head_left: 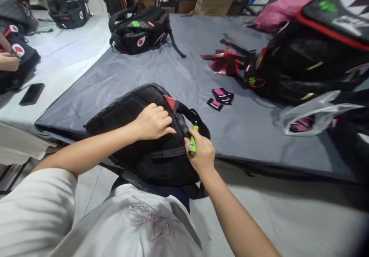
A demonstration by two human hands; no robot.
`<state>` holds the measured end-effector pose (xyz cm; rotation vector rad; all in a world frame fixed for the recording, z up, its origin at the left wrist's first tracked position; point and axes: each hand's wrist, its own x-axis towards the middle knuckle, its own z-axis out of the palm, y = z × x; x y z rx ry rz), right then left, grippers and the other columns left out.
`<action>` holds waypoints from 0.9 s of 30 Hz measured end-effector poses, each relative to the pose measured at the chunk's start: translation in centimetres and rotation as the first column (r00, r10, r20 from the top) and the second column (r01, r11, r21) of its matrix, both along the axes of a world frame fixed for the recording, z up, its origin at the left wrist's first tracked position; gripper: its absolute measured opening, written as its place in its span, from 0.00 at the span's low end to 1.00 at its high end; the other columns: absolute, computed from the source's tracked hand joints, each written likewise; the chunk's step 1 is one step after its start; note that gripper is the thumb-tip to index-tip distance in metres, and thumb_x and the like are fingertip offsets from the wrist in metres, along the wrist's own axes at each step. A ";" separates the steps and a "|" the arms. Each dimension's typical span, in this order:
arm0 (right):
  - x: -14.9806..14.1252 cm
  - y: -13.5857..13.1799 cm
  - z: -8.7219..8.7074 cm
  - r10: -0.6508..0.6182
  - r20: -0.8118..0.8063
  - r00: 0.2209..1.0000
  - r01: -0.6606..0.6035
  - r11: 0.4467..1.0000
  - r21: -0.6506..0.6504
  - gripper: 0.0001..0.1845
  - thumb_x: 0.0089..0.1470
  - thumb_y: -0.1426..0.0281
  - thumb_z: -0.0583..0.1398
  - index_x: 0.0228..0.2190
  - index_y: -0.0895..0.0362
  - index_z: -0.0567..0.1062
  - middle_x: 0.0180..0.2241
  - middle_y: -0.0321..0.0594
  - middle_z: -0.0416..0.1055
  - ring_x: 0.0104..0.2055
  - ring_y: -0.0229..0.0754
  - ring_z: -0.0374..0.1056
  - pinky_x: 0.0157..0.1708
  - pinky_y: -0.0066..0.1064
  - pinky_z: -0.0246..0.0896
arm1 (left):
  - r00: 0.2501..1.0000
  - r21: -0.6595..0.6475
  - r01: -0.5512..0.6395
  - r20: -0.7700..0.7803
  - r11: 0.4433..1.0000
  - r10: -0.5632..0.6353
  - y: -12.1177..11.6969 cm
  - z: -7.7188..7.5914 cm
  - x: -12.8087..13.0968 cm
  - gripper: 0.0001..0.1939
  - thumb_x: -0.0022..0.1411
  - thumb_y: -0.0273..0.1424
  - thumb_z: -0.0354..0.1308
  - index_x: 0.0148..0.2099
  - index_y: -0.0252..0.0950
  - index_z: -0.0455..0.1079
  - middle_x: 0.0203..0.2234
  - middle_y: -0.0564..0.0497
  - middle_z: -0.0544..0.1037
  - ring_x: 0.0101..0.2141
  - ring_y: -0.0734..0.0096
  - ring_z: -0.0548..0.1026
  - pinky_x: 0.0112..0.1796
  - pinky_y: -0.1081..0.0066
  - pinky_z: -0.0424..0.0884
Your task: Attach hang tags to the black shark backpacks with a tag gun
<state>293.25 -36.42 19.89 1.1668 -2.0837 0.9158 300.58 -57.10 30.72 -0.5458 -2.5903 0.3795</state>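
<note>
A black backpack (pixel 129 114) lies tilted over the table's near edge and against my body, its padded side up. On that padded side rests my left hand (pixel 154 121), fingers curled in and thumb pointing right, gripping the fabric. My right hand (pixel 203 149) is closed round a small green pen-like tool (pixel 193 141) with a thin metal tip pointing up and away. The same hand presses on the backpack's right edge, by a dark strap. A red triangular patch (pixel 170 102) shows at the upper corner between both hands.
Another black backpack (pixel 141 32) stands farther back on the grey-covered table (pixel 184 72). To the right are pink-and-black tags (pixel 220 97), red strips (pixel 226 61), a large black bag (pixel 305 60) and a clear plastic bag (pixel 314 114). At left, a co-worker's hands (pixel 8 59) handle a bag near a phone-like dark block (pixel 32 94).
</note>
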 end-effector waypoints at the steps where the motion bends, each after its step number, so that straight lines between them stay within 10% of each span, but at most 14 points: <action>1: -0.4 -0.2 -0.2 -0.028 0.011 1.000 0.028 1.000 0.011 0.15 0.63 0.66 0.56 0.48 0.61 0.73 0.39 0.49 0.79 0.36 0.45 0.76 0.39 0.34 0.67 | 0.999 0.006 0.001 0.039 1.000 -0.001 0.0 -0.1 -0.2 0.27 0.68 0.52 0.45 0.31 0.35 0.69 0.25 0.47 0.73 0.30 0.63 0.69 0.34 0.61 0.58; 10: -0.6 0.6 -0.3 -0.017 0.105 0.994 0.008 0.997 0.082 0.15 0.64 0.63 0.56 0.44 0.60 0.75 0.35 0.46 0.79 0.32 0.44 0.74 0.36 0.33 0.65 | 0.932 0.008 -0.330 0.165 0.944 0.324 -6.1 4.1 1.0 0.37 0.65 0.62 0.36 0.34 0.36 0.70 0.28 0.51 0.74 0.36 0.67 0.68 0.56 0.53 0.54; 15: -0.4 2.0 2.3 -0.006 0.384 0.923 0.011 1.000 -0.012 0.16 0.59 0.60 0.61 0.46 0.54 0.73 0.39 0.42 0.78 0.34 0.43 0.75 0.36 0.32 0.68 | 0.947 0.100 -0.262 0.218 0.960 0.235 -7.0 5.5 -4.3 0.37 0.66 0.59 0.33 0.27 0.36 0.69 0.23 0.50 0.72 0.34 0.63 0.72 0.51 0.50 0.59; 20: -0.5 3.2 2.1 -0.074 0.397 0.915 0.122 0.988 -0.095 0.14 0.61 0.63 0.59 0.47 0.55 0.71 0.39 0.42 0.77 0.35 0.43 0.76 0.37 0.33 0.71 | 0.969 0.108 -0.094 0.236 0.990 0.066 -4.0 4.0 -7.3 0.36 0.66 0.59 0.36 0.28 0.35 0.70 0.24 0.49 0.72 0.34 0.61 0.73 0.51 0.47 0.60; 27: 1.5 2.1 6.1 -0.038 0.449 0.893 0.170 0.951 -0.258 0.17 0.56 0.62 0.64 0.46 0.54 0.74 0.39 0.42 0.77 0.34 0.44 0.75 0.38 0.38 0.72 | 0.985 0.260 -0.039 0.172 0.965 -0.006 1.2 -0.4 -0.2 0.26 0.63 0.56 0.52 0.37 0.36 0.73 0.33 0.49 0.74 0.39 0.62 0.70 0.61 0.49 0.55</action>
